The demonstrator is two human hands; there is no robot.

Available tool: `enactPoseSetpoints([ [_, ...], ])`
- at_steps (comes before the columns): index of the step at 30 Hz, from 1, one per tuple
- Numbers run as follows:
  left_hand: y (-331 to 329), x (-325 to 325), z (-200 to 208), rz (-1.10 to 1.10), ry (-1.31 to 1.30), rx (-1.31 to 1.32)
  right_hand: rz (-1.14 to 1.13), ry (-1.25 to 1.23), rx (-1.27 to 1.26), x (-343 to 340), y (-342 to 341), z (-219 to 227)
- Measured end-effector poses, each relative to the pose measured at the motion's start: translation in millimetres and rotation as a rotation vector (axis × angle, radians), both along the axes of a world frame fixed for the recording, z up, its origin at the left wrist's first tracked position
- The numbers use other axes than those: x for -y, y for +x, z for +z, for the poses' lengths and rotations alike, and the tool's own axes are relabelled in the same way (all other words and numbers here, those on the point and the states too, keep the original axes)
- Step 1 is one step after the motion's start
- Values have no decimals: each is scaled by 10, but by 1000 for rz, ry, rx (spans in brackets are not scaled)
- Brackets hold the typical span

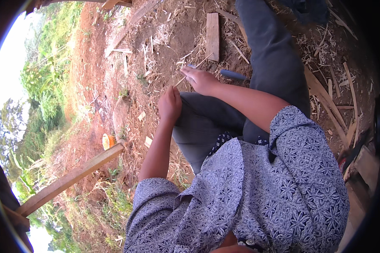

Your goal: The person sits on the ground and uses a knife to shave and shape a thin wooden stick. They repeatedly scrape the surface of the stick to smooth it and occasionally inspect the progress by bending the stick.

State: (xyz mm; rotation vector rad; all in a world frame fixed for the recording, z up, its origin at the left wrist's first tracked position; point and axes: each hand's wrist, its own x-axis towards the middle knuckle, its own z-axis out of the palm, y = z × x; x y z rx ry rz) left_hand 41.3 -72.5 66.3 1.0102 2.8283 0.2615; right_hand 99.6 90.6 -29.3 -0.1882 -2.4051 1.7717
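My left hand is closed, with one end of a thin wooden stick at its fingertips. The stick slants away to the far right and passes at the fingers of my right hand, which are closed about it. A small grey-blue piece, perhaps part of a blade, shows just beyond the right fingertips. Close to the right wrist, a dark blue handle-like thing lies beside my leg. Whether these two belong together I cannot tell. Both hands are beyond my bent knee.
My legs in dark trousers are folded on the ground. Wood shavings and a flat board lie ahead. Long wood strips are on the right. A wooden rail crosses at the left, near an orange and white container.
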Motion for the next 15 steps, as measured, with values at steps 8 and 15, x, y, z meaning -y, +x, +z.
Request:
enactPoseSetpoints([
  [8, -31, 41, -63, -28, 108, -4, -18, 96, 57, -314, 26, -277],
  [15, -31, 8, -46, -59, 101, 53, -36, 92, -39, -323, 43, -341],
])
